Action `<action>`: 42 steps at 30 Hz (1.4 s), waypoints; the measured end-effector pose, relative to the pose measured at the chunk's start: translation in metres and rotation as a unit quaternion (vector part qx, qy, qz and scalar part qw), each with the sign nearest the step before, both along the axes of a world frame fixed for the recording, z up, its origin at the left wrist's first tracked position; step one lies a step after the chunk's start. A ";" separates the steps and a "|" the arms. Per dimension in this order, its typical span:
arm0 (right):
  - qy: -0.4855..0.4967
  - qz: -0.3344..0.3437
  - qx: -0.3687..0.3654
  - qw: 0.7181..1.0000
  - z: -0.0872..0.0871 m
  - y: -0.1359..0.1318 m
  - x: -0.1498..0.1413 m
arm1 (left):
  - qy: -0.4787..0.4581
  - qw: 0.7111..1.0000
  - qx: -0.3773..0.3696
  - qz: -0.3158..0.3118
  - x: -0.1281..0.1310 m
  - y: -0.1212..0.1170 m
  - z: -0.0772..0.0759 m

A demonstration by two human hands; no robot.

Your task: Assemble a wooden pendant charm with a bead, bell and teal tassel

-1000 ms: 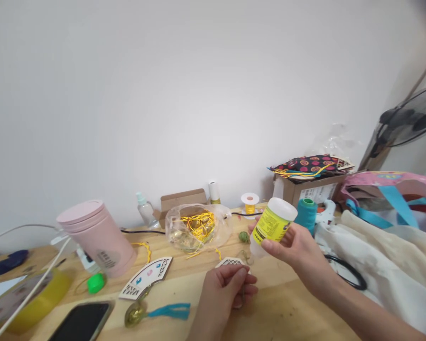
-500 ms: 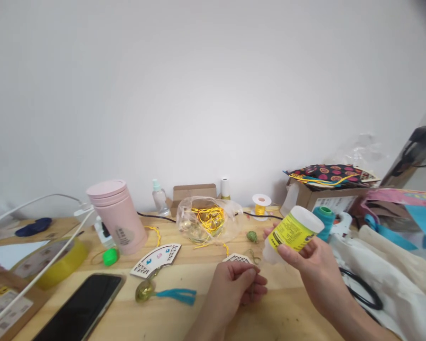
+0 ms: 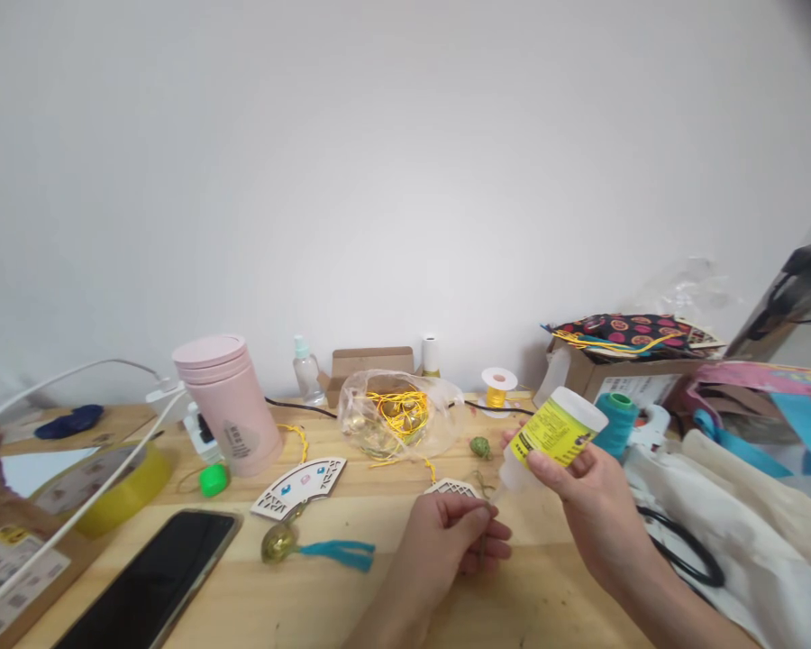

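My right hand (image 3: pixel 598 496) is closed round a white glue bottle (image 3: pixel 555 434) with a yellow label. The bottle is tilted, its narrow nozzle pointing down and left at the fingertips of my left hand (image 3: pixel 454 536). Those fingers pinch a thin olive cord (image 3: pixel 481 479); whether nozzle and cord touch I cannot tell. Just behind the left hand lies a white lattice-cut piece (image 3: pixel 452 488), partly hidden by it. A small green knotted ball (image 3: pixel 479 447) rests beyond. To the left are a white fan-shaped ornament (image 3: pixel 301 489), a gold ball (image 3: pixel 279 543) and a blue tassel (image 3: pixel 338 553).
A clear bag (image 3: pixel 358 410) of yellow cord and gold balls stands near the wall. A pink tumbler (image 3: pixel 233 410), green cap (image 3: pixel 213 479), phone (image 3: pixel 152 577) and tape roll (image 3: pixel 132 491) are left. Teal thread (image 3: pixel 616 424) and white cloth (image 3: pixel 730 514) are right.
The glue bottle in my right hand has come slightly down and left, its nozzle now close to my left fingertips. My left hand keeps its pinch. The view has shifted slightly.
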State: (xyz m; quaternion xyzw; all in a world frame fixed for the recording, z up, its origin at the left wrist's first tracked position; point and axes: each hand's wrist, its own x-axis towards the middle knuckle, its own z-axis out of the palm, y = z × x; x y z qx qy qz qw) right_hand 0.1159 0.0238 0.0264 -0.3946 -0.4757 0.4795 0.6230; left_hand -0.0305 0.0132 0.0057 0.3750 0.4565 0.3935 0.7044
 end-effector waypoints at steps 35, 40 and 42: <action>0.002 -0.001 0.000 1.000 -0.005 0.002 -0.001 | 0.010 1.000 0.006 -0.011 0.000 0.001 -0.001; -0.014 -0.004 -0.002 1.000 -0.004 0.000 -0.002 | 0.004 1.000 0.008 -0.018 0.000 0.002 -0.003; -0.022 -0.005 0.003 1.000 -0.004 -0.001 -0.003 | 0.001 1.000 0.008 -0.018 -0.001 0.002 -0.003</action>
